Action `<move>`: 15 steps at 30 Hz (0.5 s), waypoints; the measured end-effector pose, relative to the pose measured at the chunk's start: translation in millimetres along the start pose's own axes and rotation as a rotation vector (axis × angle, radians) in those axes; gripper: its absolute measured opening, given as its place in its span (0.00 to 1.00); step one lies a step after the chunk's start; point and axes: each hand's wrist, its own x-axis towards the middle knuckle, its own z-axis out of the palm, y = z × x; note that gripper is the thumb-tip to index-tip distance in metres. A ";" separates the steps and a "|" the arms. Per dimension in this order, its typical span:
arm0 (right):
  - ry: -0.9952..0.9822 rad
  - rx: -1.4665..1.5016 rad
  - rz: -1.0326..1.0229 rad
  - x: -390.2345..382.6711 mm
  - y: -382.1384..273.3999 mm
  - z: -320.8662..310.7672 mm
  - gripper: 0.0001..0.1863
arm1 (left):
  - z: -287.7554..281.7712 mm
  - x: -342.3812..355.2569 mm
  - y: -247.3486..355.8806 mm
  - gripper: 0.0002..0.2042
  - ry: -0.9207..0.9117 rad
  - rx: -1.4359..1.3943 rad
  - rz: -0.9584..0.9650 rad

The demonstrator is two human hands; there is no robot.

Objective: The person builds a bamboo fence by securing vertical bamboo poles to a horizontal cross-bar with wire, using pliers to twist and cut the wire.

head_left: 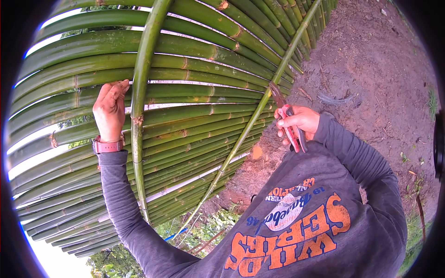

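At the left of the row of bamboo poles (194, 48), the left forearm rises almost upright in a grey sleeve (121, 185), the elbow low and the wrist, wearing a reddish watch strap (110, 146), roughly in line with it. The left hand (110, 109) is raised in front of the poles, fingers bunched and bent toward the right, their tips drawn together; whether anything thin is pinched between them cannot be told. Just right of those fingertips runs a thick cross pole (140, 83), passing above and below the hand's level. Farther right, between the two hands, a thinner cross pole (253, 119) slants down leftward, nearer the right hand. The pliers (286, 111) are in the right hand (303, 119), the fingers wrapped around the red handles and the thumb laid across them. Their head points up and left from that grip, its tip overlapping the thin cross pole; contact is unclear. The right arm is sharply bent, its forearm slanting up leftward from the elbow. Beyond the right wrist, loops of wire (337, 99) lie on the muddy ground (380, 60).
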 end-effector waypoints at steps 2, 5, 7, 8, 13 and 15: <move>0.010 0.013 0.004 1.4 -0.4 1.6 0.15 | 6.1 -2.8 -0.4 0.11 0.015 0.050 0.061; 0.002 0.020 -0.015 2.3 -1.0 6.9 0.15 | 12.8 -9.2 3.3 0.13 0.055 0.151 0.130; -0.003 0.022 -0.021 6.2 -0.3 5.7 0.15 | 15.0 -10.8 2.6 0.12 0.080 0.159 0.147; -0.009 0.023 -0.027 8.1 -0.5 5.8 0.15 | 15.5 -11.6 1.9 0.13 0.084 0.136 0.122; -0.008 0.024 -0.029 7.7 -2.3 8.9 0.16 | 10.0 -10.3 -4.5 0.12 0.034 0.142 0.107; -0.009 0.024 -0.033 9.1 -2.2 9.8 0.16 | 8.0 -8.1 -7.9 0.11 0.030 0.094 0.076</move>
